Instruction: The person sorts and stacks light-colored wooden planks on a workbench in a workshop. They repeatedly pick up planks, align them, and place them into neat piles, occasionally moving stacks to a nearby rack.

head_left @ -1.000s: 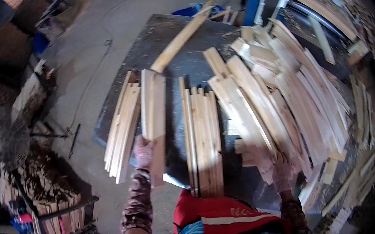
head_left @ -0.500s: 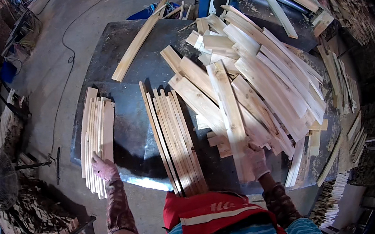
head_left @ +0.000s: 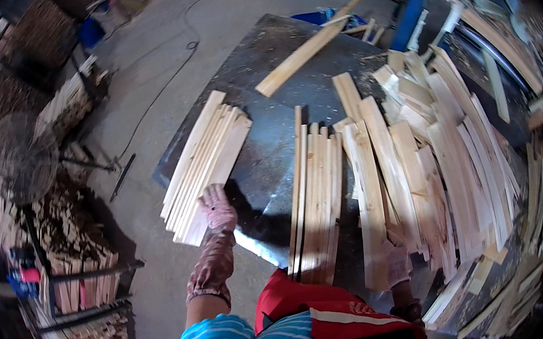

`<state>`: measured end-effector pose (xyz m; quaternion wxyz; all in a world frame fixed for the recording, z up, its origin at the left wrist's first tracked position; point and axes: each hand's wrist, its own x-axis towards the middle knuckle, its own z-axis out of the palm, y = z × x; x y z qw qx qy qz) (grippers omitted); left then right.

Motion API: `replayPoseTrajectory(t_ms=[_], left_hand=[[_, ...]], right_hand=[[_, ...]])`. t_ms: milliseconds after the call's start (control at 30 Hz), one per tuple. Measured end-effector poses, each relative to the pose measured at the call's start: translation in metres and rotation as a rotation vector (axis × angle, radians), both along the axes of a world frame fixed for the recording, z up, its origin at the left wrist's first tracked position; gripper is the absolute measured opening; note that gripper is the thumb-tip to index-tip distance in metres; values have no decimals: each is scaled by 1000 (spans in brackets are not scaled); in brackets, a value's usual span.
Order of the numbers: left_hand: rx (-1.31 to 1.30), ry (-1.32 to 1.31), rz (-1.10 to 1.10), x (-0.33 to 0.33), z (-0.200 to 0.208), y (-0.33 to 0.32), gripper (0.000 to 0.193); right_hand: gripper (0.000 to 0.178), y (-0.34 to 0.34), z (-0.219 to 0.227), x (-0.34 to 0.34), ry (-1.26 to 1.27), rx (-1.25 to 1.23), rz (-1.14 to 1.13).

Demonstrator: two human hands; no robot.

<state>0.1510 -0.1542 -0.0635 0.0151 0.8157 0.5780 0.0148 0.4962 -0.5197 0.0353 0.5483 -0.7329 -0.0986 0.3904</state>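
Observation:
My left hand (head_left: pixel 216 208), in a pink glove, lies with fingers stretched over the near end of a slanted bundle of pale wooden slats (head_left: pixel 204 161) at the table's left. My right hand (head_left: pixel 396 259), also gloved, is closed at the right edge of a long wooden board (head_left: pixel 369 211), near its close end. That hand is partly in shadow, and its fingertips are hard to see. Between my hands stands a row of narrow slats (head_left: pixel 318 204), set side by side and pointing away from me. Loose boards (head_left: pixel 458 164) overlap in a large heap to the right.
A single board (head_left: pixel 310 46) lies across the far part of the dark table (head_left: pixel 240 70). On the left are a caged fan (head_left: pixel 21 159) and stacked wood (head_left: pixel 79 231). A blue post (head_left: pixel 410 8) rises at the far right, and a cable (head_left: pixel 165 80) crosses the floor.
The view has swung left. My right hand has brought the board nearer to me, and boards beside it now lie straighter. My left hand has slid across the slat bundle to its right side.

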Motion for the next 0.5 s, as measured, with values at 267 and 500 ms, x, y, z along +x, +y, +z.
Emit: replayPoseTrajectory(t_ms=[267, 500], left_hand=[[25, -66, 167, 17, 14, -2, 76], [-1008, -1322, 94, 125, 62, -78, 68]], right_hand=[[37, -13, -31, -10, -472, -55, 137], [39, 81, 7, -65, -212, 144, 222]])
